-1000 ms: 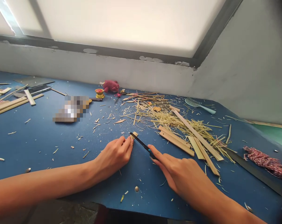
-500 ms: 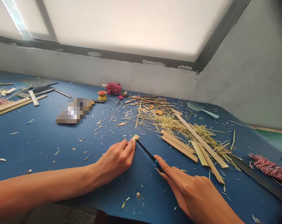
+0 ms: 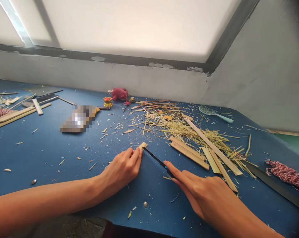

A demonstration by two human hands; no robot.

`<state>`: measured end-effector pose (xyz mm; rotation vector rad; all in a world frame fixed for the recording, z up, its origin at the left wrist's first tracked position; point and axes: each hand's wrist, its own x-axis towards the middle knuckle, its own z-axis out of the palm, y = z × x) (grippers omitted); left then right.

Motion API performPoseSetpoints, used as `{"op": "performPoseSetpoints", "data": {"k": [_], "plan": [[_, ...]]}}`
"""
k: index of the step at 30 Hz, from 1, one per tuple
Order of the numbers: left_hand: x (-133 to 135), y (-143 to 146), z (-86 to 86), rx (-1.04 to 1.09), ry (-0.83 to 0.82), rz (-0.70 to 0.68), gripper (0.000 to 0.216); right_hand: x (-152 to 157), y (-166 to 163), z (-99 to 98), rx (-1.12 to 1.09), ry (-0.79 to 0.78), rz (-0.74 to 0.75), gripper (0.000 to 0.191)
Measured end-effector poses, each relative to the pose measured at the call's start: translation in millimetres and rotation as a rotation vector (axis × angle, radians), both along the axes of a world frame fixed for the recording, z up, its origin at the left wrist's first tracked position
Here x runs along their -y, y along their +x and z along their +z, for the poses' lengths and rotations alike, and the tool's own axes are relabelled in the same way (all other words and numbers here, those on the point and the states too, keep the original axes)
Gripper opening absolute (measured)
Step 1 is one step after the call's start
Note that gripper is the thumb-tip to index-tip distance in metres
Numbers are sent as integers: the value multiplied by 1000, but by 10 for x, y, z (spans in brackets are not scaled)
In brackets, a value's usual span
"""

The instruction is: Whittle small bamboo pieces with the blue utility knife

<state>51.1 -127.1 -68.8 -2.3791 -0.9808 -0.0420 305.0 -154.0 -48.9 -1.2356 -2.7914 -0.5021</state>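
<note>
barely anything has moved in the last second: the knife [image 3: 155, 158] tip was lying over the far-left side of the bamboo chip [image 3: 142, 145] and has slid back to the chip's near edge, while the left hand [image 3: 122, 168] has stayed put.

left hand is curled, with the fingertips clamped on the chip's near-left end, pinning it flat to the blue bench [image 3: 40, 148]. right hand [image 3: 201, 193] is wrapped round the knife handle, index finger stretched along the spine, blade pointing to about 10 o'clock at the chip.

progress, as far as i can judge: the trimming looks well underway. there's a big heap of shavings [image 3: 179, 129] at 1 o'clock from the hands, plus a bunch of flat strips [image 3: 189, 150] lying at 2 o'clock just beside the knife. this chip is still being worked. i can't tell whether the blade is actually biting in or just touching the edge.

the chip itself is tiny, pale tan, flat and roughly rectangular, lying slightly skewed near the middle of the bench, right at the left fingertips.

other stuff: a teal comb [image 3: 213, 113] at 2 o'clock, further out, red-and-white twine [image 3: 285, 172] at 3 o'clock, and a pink toy [image 3: 119, 93] at 12 by the wall.
</note>
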Motion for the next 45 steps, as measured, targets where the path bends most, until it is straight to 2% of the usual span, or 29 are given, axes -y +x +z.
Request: {"op": "performPoseSetpoints", "data": {"k": [4,12,17,20,26,45], "plan": [[3,6,4,2,-18,21,39,48,7,-27,10,47,-2,47],[-7,12,-30,42,16,4,38,143,94,-237,-54,124,-1,48],[-26,-11,-50,68,26,-11,37,117,45,-158,-168,133,-26,49],[-31,-28,-55,78,17,-20,37,48,-29,-129,-148,165,-35,50],[-37,-38,-64,101,21,-41,35,-60,-93,-196,-86,92,-33,51],[-50,-44,-62,117,21,-49,37,-13,33,-219,-79,214,66,44]]}}
